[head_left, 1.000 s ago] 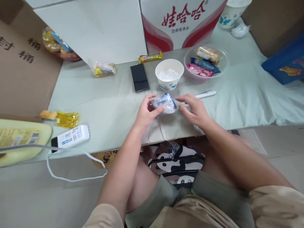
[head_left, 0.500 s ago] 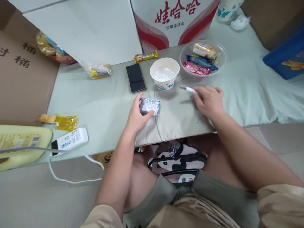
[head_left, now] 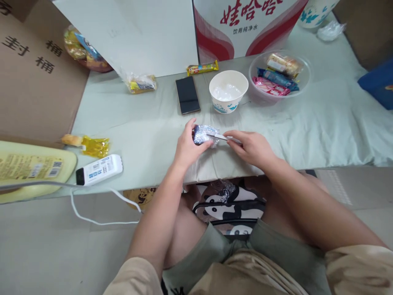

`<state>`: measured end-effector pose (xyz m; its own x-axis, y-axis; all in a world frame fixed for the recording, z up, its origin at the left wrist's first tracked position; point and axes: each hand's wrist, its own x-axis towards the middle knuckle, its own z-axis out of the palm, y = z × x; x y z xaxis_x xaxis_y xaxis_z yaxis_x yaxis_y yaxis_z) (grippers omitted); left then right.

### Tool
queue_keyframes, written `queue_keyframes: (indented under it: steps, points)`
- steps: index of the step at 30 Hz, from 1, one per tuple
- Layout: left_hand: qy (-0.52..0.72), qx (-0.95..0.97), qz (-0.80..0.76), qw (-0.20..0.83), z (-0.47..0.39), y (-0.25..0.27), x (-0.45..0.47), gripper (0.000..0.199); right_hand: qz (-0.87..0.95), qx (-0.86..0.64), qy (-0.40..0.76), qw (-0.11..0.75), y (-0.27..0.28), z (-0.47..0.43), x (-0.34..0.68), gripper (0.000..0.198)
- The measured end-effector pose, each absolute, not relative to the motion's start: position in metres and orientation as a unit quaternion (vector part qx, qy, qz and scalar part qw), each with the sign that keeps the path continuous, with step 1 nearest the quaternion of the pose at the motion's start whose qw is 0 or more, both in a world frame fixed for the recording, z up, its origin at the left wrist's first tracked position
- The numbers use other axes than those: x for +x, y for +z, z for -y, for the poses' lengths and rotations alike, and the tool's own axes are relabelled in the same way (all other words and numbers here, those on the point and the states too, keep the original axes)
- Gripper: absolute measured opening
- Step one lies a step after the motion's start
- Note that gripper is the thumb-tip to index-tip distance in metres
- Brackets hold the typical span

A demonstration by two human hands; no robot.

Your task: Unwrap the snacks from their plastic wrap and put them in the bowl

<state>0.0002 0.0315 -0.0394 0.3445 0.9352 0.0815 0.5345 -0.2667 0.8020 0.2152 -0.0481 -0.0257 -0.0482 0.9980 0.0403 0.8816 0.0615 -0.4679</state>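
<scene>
A small packet wrapped in clear plastic (head_left: 202, 133) lies on the cloth-covered table in front of me. My left hand (head_left: 190, 143) grips it from its left side, thumb along the near edge. Between the thumb and fingers of my right hand (head_left: 250, 145) is a slim white-handled knife (head_left: 219, 136). Its thin blade points left and reaches over the packet, where it seems to touch the wrapping. Just behind stands a patterned paper cup (head_left: 228, 92) with clear plastic inside.
A black phone (head_left: 188, 95) and a yellow snack stick (head_left: 202, 67) lie behind the packet. A clear bowl (head_left: 303, 84) of wrapped snacks stands at right. Far left are a white device (head_left: 100, 169), a yellow bottle (head_left: 39, 168) and a white cable (head_left: 92, 221). White boxes (head_left: 147, 37) line the back.
My right hand has brought the knife leftward from the open cloth onto the packet. My left hand keeps its hold on the packet. The camera view has shifted slightly left.
</scene>
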Motion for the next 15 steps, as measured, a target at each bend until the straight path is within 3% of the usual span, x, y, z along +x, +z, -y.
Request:
queue_keyframes:
  steps: [4, 9, 15]
  points:
    - [0.308, 0.737, -0.510, 0.319, -0.039, -0.041, -0.009, 0.065, 0.671, -0.711, 0.132, 0.163, -0.028, 0.053, 0.239, 0.033]
    - [0.319, 0.770, -0.479, 0.276, -0.041, -0.043, -0.009, 0.054, 0.637, -0.739, 0.031, 0.219, -0.036, 0.053, 0.259, 0.032]
    - [0.329, 0.758, -0.451, 0.336, -0.037, -0.045, 0.001, 0.029, 0.713, -0.622, 0.112, 0.304, -0.041, 0.052, 0.236, 0.033]
